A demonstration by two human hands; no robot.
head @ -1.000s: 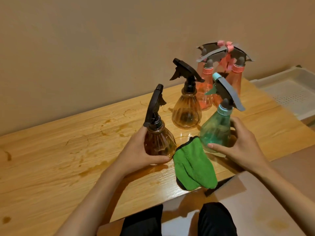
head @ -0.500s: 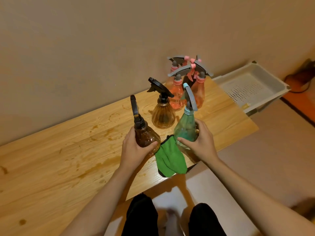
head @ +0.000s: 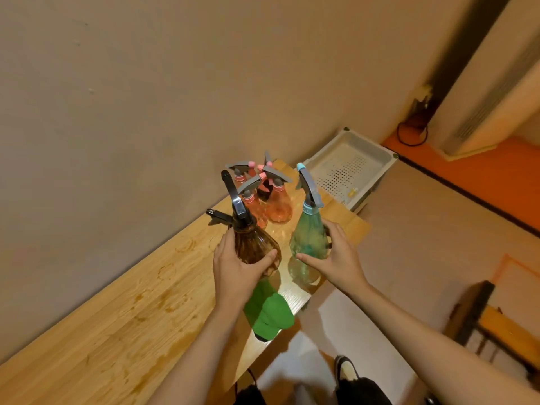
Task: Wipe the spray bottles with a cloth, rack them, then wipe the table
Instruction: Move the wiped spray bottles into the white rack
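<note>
My left hand (head: 233, 270) grips the body of a dark brown spray bottle (head: 254, 244) with a black trigger, held upright above the wooden table (head: 117, 317). In my right hand (head: 336, 258) is a green spray bottle (head: 309, 238) with a grey-blue trigger, also raised off the table. A green cloth (head: 268, 311) lies at the table's near edge, below my left hand. Three pink spray bottles (head: 279, 206) stand together at the far corner. Behind the brown bottle only the black trigger of another bottle (head: 217, 219) shows.
A white perforated rack tray (head: 350, 168) sits just past the table's right end, lower than the tabletop. Brownish stains and rings mark the table surface. A dark wooden piece of furniture (head: 496, 325) stands on the floor at the right. A cable (head: 412, 133) hangs by the far wall.
Both bottles have come up off the table in my hands. The view has pulled back and swung right, so the rack tray and the floor now show.
</note>
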